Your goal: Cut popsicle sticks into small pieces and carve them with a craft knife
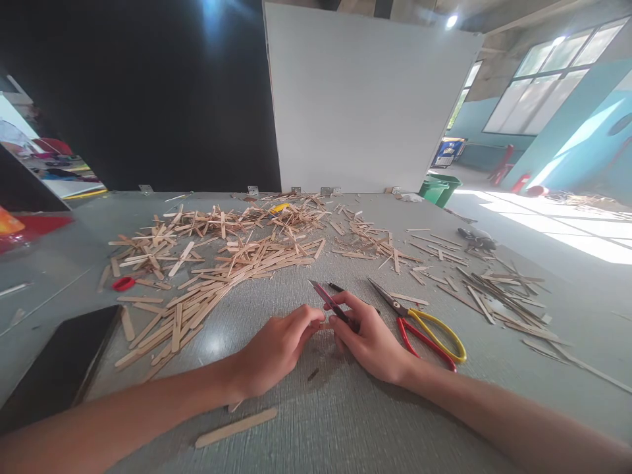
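Pinching a small wood piece beside a craft knife at the middle of the grey surface.
With left hand fingers pressed together on the piece, right hand fingers wrapped round the knife handle, blade tilted up and leftward. Just right of the hands, yellow-and-red scissors; behind, heaps of flat sticks; at near left, a dark slab.
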A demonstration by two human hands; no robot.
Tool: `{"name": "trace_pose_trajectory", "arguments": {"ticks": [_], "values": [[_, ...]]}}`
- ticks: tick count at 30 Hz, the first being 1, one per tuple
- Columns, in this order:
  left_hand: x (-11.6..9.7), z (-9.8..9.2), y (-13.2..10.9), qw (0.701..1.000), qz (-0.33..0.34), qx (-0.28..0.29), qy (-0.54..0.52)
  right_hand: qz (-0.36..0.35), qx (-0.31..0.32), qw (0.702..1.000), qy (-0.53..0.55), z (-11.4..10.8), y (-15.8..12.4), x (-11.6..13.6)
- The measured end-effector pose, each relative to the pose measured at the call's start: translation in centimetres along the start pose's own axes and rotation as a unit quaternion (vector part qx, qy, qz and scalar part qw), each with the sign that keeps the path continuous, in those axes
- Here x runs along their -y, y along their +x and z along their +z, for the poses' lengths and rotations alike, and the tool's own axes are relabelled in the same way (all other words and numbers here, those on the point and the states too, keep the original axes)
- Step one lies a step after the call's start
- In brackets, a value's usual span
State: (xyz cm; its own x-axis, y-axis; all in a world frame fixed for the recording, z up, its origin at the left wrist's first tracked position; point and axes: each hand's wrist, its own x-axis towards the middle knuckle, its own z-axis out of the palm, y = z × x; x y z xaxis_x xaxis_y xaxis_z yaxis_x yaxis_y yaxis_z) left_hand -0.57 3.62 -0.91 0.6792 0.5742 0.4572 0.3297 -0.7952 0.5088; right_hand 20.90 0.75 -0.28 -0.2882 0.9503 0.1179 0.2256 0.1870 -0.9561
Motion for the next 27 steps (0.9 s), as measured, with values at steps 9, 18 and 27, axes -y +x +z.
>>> {"name": "trace_pose_trajectory", "arguments": {"ticks": [9, 18, 27], "values": [[0.1, -0.19, -0.33, 1.0, -0.011, -0.01, 0.008, -0.009, -0.013, 1.0, -0.014, 0.09, -0.06, -0.02], [0.42, -0.15, -0.12, 0.998, -0.052, -0.022, 0.006, -0.043, -0.005, 0.998, -0.038, 0.13, -0.17, -0.11], [0.28, -0.27, 0.14, 0.998, -0.059, -0.012, -0.007, -0.056, -0.019, 0.996, -0.071, 0.25, -0.46, -0.09]]}}
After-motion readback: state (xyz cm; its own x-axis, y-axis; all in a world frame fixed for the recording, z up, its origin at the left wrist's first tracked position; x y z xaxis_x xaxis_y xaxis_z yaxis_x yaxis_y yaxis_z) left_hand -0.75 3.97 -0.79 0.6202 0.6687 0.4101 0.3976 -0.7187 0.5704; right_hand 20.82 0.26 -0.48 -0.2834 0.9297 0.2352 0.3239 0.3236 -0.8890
